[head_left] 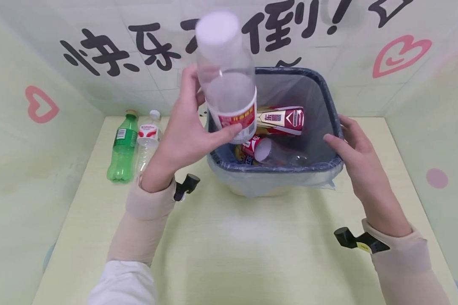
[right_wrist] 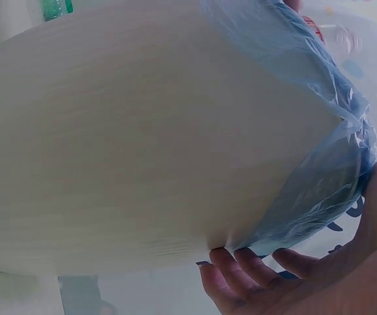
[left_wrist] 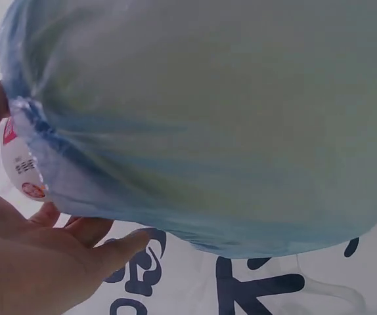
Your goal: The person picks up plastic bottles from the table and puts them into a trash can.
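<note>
My left hand [head_left: 181, 131] grips a clear plastic bottle [head_left: 230, 84] with a white cap and a red-and-white label, its cap end up, over the left rim of the trash bin [head_left: 322, 84]. The label side [left_wrist: 23, 167] shows past the bin liner [left_wrist: 175, 131] in the left wrist view. My right hand [head_left: 360, 156] holds the bin's right rim, thumb inside and fingers outside along the wall [right_wrist: 129, 144]. Inside the bin lie a dark red drink can [head_left: 290, 118], another red can [head_left: 249, 146] and a clear bottle [head_left: 286, 154].
A green plastic bottle [head_left: 124, 148] and a clear bottle with a red-and-white label [head_left: 149, 135] lie at the table's back left. The pale table [head_left: 248, 254] meets walls on three sides. Black lettering [head_left: 152, 46] and pink hearts mark the walls.
</note>
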Action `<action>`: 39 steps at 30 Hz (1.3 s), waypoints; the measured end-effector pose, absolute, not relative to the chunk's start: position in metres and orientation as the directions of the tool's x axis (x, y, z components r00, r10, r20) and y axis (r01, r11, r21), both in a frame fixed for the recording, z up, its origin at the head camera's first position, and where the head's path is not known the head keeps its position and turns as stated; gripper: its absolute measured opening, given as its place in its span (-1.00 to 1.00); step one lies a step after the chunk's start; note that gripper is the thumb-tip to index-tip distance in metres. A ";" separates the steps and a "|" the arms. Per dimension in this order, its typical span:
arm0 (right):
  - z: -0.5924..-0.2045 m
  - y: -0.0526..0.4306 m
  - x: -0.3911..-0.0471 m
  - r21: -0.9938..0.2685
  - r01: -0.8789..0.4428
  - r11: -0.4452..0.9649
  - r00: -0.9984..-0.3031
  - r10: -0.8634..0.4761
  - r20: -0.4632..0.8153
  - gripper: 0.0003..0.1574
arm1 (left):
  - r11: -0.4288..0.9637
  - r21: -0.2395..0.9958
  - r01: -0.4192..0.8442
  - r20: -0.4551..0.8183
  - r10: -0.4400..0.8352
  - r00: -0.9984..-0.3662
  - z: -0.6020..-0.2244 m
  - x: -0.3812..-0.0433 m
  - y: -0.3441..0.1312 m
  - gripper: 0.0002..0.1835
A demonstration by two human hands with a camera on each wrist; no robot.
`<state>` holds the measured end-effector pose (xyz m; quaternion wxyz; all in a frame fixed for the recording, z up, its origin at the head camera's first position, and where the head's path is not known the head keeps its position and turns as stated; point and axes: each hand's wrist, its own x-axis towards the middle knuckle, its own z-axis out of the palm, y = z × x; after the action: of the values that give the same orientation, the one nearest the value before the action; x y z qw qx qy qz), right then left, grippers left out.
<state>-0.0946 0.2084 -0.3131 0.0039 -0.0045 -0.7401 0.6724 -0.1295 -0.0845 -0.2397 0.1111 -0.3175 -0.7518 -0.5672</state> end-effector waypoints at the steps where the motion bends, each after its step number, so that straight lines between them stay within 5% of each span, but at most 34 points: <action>1: -0.313 0.208 -0.095 -0.995 0.004 0.096 -1.000 0.011 -0.003 -0.37 | 0.181 0.770 0.611 0.528 0.355 -0.771 -0.240 -0.130 -0.085 -0.19; 10: -0.309 0.209 -0.096 -0.994 0.017 0.109 -1.000 0.006 -0.016 -0.37 | 0.371 0.755 0.541 0.403 0.389 -0.829 -0.240 -0.128 -0.089 -0.19; 20: -0.307 0.208 -0.100 -0.998 0.002 0.063 -1.000 0.004 -0.002 -0.39 | 0.203 0.780 0.592 0.517 0.324 -0.792 -0.241 -0.132 -0.094 0.18; 34: -0.311 0.207 -0.099 -1.000 -0.024 0.000 -1.000 -0.007 0.024 -0.40 | 0.136 0.743 0.655 0.626 0.204 -0.753 -0.254 -0.144 -0.127 0.06; 39: -0.312 0.207 -0.097 -0.999 -0.032 -0.006 -0.999 0.004 0.032 -0.41 | 0.097 0.829 0.551 0.544 0.092 -0.834 -0.262 -0.144 -0.151 -0.01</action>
<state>-0.0973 0.2069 -0.3120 0.0126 0.0101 -0.7048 0.7092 -0.1443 -0.1515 -0.2622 0.1810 -0.2240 -0.7181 -0.6335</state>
